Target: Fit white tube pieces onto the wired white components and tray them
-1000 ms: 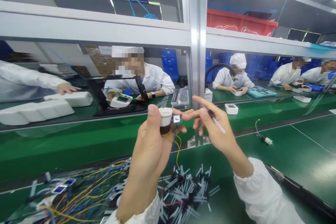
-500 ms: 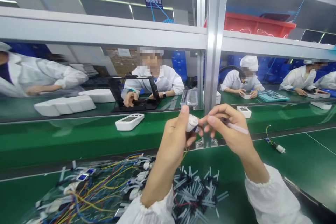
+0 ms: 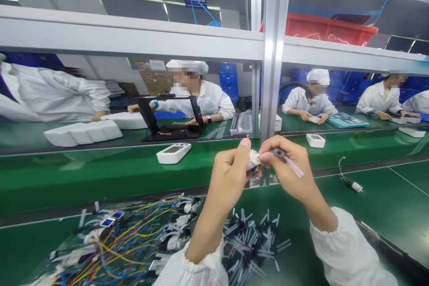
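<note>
My left hand point(image 3: 231, 170) is closed round a small pump point(image 3: 254, 160), its white end facing right. With thumb and forefinger together, my right hand point(image 3: 290, 165) touches that white end. A black tube fitting point(image 3: 279, 153) with short clear tubes is held between the right fingers, the tubes lying across the hand. Below my left wrist, a heap of similar pumps with coloured wires point(image 3: 134, 241) lies on clear plastic. Beside it is a pile of black fittings with clear tubes point(image 3: 251, 246). Fingertips partly hide the point of contact.
A metal post point(image 3: 272, 53) rises just beyond my hands. White handheld devices point(image 3: 173, 153) rest on the green belt point(image 3: 100, 174). One wired pump point(image 3: 355, 185) lies on the right. Across the belt, several co-workers in white sit near a black frame point(image 3: 170, 120).
My hands have shifted slightly right, and the right fingertips have come onto the pump's white end. The fitting has turned in my right hand. Devices on the belt have moved right.
</note>
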Available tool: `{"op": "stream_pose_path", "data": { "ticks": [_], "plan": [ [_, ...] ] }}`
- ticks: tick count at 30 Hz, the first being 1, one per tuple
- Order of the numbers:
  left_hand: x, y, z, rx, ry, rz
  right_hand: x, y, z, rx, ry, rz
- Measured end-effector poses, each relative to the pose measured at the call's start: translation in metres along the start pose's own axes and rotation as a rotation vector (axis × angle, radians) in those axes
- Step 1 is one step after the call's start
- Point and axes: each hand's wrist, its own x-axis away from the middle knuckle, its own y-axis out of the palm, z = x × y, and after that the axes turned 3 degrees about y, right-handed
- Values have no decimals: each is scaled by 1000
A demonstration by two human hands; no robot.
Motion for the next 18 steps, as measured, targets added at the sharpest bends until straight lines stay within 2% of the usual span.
{"op": "stream_pose_path", "data": {
  "ticks": [6, 11, 15, 18],
  "plan": [
    [0, 1, 0, 11, -24, -5, 0, 2, 2, -4, -50, 34],
    [0, 1, -1, -71, -21, 13, 0, 4, 4, 58, -61, 100],
    [2, 3, 0, -152, -7, 28, 2, 5, 3, 165, -135, 146],
    [3, 3, 1, -221, -2, 20, 2, 3, 3, 249, -215, 133]
  ]
}}
